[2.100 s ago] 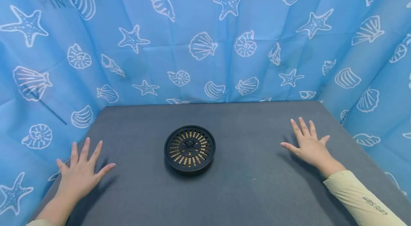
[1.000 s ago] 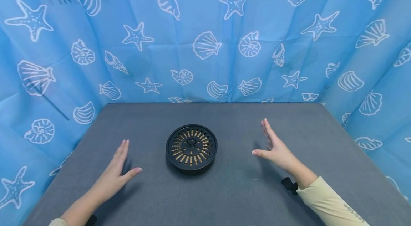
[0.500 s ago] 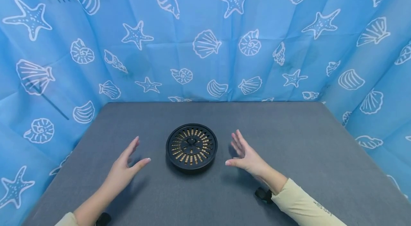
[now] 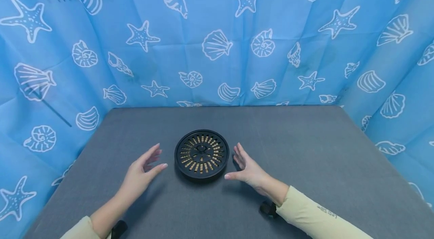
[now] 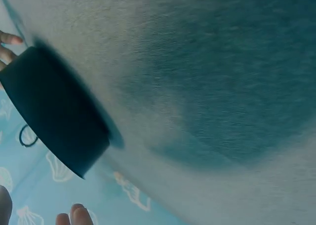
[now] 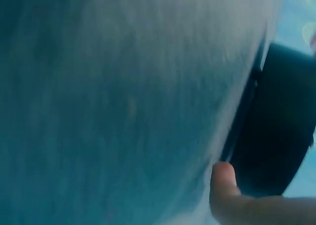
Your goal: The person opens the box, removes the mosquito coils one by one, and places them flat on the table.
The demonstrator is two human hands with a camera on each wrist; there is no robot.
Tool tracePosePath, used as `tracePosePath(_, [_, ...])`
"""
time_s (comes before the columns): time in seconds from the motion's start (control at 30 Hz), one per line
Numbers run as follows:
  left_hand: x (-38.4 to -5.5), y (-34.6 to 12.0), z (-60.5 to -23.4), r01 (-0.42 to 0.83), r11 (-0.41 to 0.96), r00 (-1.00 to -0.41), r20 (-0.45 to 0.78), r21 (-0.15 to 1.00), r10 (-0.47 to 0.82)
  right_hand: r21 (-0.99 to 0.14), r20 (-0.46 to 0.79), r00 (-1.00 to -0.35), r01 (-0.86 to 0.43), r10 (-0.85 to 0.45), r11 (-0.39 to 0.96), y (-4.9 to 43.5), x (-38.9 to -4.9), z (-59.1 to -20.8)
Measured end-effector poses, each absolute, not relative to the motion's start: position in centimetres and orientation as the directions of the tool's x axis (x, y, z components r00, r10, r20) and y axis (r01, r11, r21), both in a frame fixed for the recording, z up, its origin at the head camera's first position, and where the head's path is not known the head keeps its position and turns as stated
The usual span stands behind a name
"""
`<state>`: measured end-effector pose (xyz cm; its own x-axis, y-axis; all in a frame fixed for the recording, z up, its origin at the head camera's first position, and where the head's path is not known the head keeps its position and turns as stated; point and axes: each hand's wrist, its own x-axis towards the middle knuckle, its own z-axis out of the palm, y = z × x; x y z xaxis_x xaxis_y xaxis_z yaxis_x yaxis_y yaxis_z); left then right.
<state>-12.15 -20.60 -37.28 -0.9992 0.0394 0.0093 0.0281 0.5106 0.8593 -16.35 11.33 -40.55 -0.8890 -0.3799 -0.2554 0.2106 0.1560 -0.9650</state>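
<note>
A round black tin stands on the grey table, its lid cut with radiating slots and topped by a small ring handle. Something tan shows through the slots. To its left my left hand hovers with relaxed, slightly bent fingers, a gap away from the wall. On the other side my right hand is close beside the rim, thumb and fingers spread apart. The left wrist view shows the tin's plain dark side beyond my fingertips. In the right wrist view my thumb overlaps the tin's lower edge.
Grey cloth covers the table. A blue curtain with white shells and starfish hangs behind it and along both sides. Dark wrist-worn pieces sit under each forearm, such as the right one.
Both hands, at first spread wide over the table's sides, have turned inward and moved toward the tin. The right hand has come nearer to it than the left. The tin stays in place.
</note>
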Motion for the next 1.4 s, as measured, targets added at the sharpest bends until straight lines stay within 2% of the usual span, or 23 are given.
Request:
tracePosePath(0.17, [-13.1,-19.1,-37.2,0.052,0.508,-0.998,0.026,0.86,0.058,-0.96,-0.274,-0.891,0.229,-0.363,0.163,10.4,-16.3,-40.9])
tracePosePath(0.47, [-15.0,-16.9,-37.7,0.058,0.505,-0.997,0.028,0.861,0.067,-0.94,-0.301,-0.898,0.222,-0.321,0.26,9.3,-17.3,-41.5])
tracePosePath(0.87, [-17.4,-15.3,-37.9,0.081,0.539,-0.994,0.03,0.838,0.102,-0.939,-0.293,-0.894,0.202,-0.341,0.277,8.7,-17.8,-41.1])
tracePosePath(1.17, [-18.6,-14.5,-38.0,0.088,0.513,-0.988,0.007,0.854,0.157,-0.945,-0.264,-0.901,0.17,-0.345,0.28,8.6,-18.0,-41.0])
tracePosePath(1.4, [-19.1,-13.7,-38.2,0.089,0.522,-0.989,0.013,0.848,0.148,-0.943,-0.264,-0.898,0.165,-0.351,0.288,8.7,-18.0,-41.1])
